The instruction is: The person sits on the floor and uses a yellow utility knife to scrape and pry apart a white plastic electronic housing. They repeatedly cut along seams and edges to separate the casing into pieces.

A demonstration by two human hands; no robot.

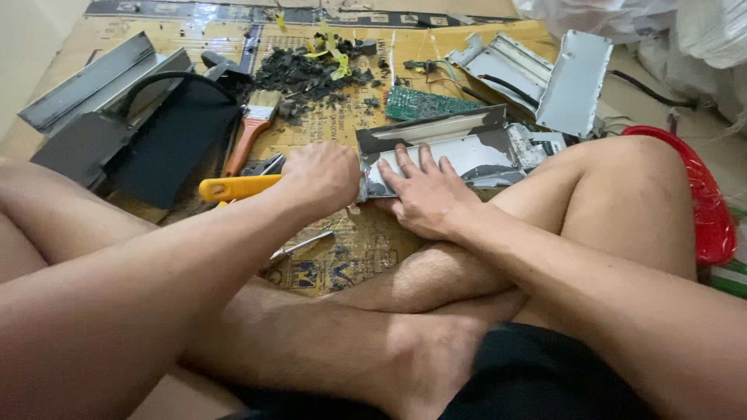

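1. Cardboard sheet (350,249) on the floor serves as my work surface; I sit cross-legged at its near edge.
2. Black panel (175,140) and grey metal channels (85,82) lie to my left, apart from the work. Two bent white sheet-metal covers (572,82) lie at the far right, and a red plastic item (708,202) sits beside my right knee.
3. Grey metal chassis (459,144) lies straight ahead, just past my shins, its long flap raised at the far edge. Its inner face looks pale and scuffed, with the left end ragged.
4. Right hand (428,194) lies flat, fingers spread, pressing the chassis down.
5. Left hand (319,177) is closed in a fist around a yellow-handled tool (237,187), its working end at the left end of the chassis; tip hidden by the hand.
6. Judgement: prying step at that end. The next move likely needs firm hold-down and controlled leverage, so the tool does not slip toward my right fingers.
7. Smaller items: green circuit board (424,103), paintbrush (253,124), black debris pile (307,74), screwdriver (299,247).
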